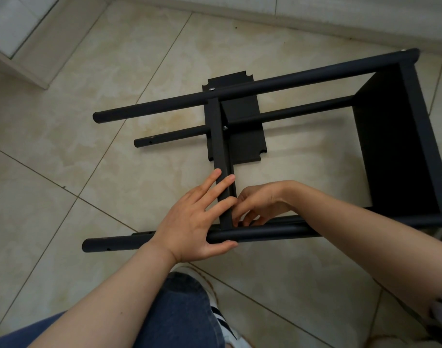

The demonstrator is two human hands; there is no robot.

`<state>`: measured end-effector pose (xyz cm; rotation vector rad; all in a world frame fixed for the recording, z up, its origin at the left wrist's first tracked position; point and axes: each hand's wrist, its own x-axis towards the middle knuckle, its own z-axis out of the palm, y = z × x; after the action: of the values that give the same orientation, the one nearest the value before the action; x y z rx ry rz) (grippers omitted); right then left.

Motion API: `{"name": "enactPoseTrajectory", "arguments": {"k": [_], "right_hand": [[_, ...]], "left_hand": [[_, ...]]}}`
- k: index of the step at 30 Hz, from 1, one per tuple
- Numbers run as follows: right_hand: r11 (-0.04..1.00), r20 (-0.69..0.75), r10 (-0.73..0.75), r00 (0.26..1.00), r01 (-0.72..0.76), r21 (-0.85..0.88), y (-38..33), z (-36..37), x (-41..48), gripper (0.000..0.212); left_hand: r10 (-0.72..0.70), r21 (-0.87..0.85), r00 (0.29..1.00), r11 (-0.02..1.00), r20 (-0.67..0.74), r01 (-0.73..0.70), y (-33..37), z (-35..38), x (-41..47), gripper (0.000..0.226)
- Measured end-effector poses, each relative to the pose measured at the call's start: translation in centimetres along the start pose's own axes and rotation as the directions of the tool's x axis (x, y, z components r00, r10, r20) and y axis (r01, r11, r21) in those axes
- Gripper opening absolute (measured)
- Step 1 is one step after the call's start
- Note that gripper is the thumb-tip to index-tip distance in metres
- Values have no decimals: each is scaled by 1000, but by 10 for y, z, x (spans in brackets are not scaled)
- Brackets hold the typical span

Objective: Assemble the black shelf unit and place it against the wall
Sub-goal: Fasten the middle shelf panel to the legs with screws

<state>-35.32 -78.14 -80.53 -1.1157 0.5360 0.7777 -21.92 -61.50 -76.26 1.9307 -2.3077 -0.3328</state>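
Pale marbled floor tiles [114, 71] fill the view, with a light wall [315, 11] running along the top. There's the black shelf unit [395, 146], lying on its side on the floor, near that wall but not against it, its boxy end panel off to the right. Long round tubes run leftward from it: the far tube [265, 86] up top and the near tube [119, 243] closest to the person. A flat black panel [245, 144] with notched corners sits low beneath the frame. Crossing between the tubes is the middle shelf [218, 141], seen edge-on. Down below, a knee in blue jeans [179, 310] and a white striped shoe [216, 301]. Now the hands: the left hand [197, 222] is spread wide, fingers straight across the middle shelf's edge, palm over the near tube, thumb along its near side. The right hand [260, 204] reaches in from the right, fingers bunched and curled at the corner where shelf meets tube; whether they pinch anything, I cannot tell. A small screw [211, 89] glints at the far joint.
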Motion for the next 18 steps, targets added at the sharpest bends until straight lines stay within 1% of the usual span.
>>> {"name": "enactPoseTrajectory", "arguments": {"k": [2,4,8,10,13,18], "right_hand": [[1000,16,-24,1000,24,16,1,0,0,9],[1000,15,-21,1000,21,-4,1,1,1,10],[998,-38,13,999,-15,-57,-1,1,0,22],[999,-33,7,999,-9,-51,0,1,0,18],[999,16,-34,999,34,-24,0,0,-1,10],[994,-37,-1,999,-3,-105,-1,2,0,20]], "left_hand": [[-2,-7,1000,1000,1,2,0,0,0,72],[-5,-8,1000,1000,2,5,0,0,0,73],[-9,-5,1000,1000,5,9,0,0,0,74],[-9,-3,1000,1000,5,9,0,0,0,73],[-5,-5,1000,1000,1,5,1,0,0,72],[-5,-6,1000,1000,-4,5,1,0,0,73]]}}
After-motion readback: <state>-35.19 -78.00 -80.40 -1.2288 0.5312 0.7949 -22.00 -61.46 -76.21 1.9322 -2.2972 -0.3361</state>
